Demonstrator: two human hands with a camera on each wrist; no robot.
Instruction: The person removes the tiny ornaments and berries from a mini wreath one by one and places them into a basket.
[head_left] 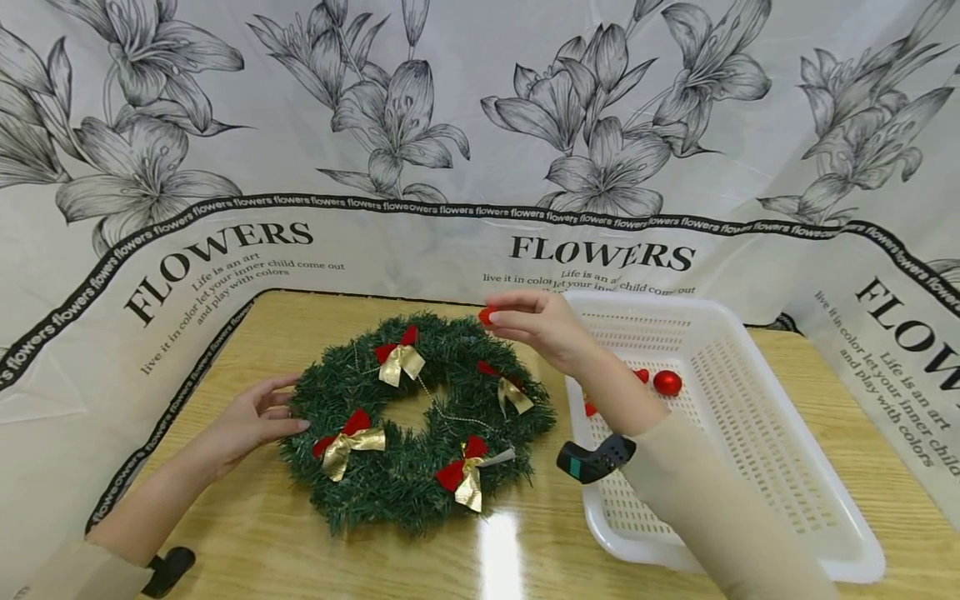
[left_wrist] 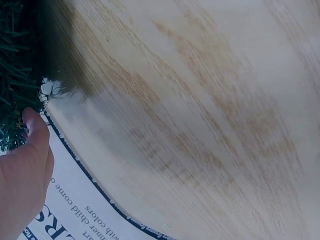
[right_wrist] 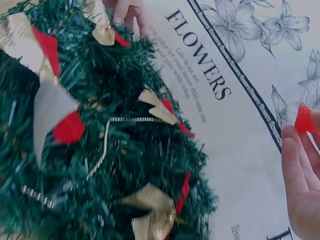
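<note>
A green Christmas wreath (head_left: 337, 492) lies on the wooden table, dressed with several red-and-gold bows (head_left: 401, 358) and a thin bead string (head_left: 465, 419). At its left edge my left hand (head_left: 251, 421) grips the greenery between thumb and fingers; the left wrist view shows the thumb (left_wrist: 37, 131) against the needles. My right hand (head_left: 543, 325) is raised by the wreath's far right side. Between its thumb and fingertips it pinches a small red ornament (head_left: 487, 316), whose surface looks bumpy in the right wrist view (right_wrist: 304, 120).
Right of the wreath stands a white plastic basket (head_left: 757, 367), its near-left wall beneath my right forearm. Inside lie a shiny red ball (head_left: 667, 383) and other small red pieces (head_left: 590, 408), partly hidden by the arm. A flower-printed cloth (head_left: 450, 250) hangs behind the table.
</note>
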